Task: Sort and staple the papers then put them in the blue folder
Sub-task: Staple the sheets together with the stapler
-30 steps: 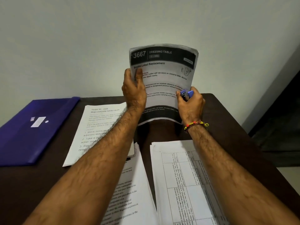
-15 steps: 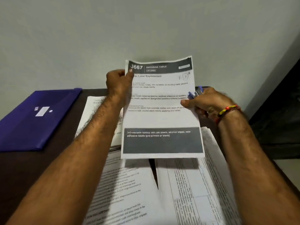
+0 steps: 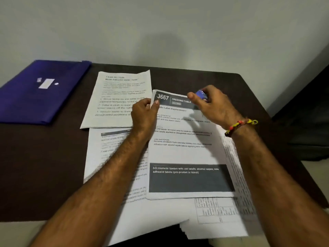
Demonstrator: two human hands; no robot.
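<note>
Now the left hand [image 3: 144,113] pinches the 3667 sheets [image 3: 185,154] at their corner; the right hand [image 3: 211,106] grips, probably, a blue stapler [image 3: 201,95]. Loosening could misalign the pages.

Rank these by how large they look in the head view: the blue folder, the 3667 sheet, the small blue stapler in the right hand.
1. 3667 sheet and blue folder: they look alike; the sheet lies nearer the camera, so I do not rank them.
2. Blue stapler, clearly smallest, mostly hidden in the right hand.

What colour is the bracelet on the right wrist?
Red, yellow and dark beads, seen in the head view: bracelet.
</note>
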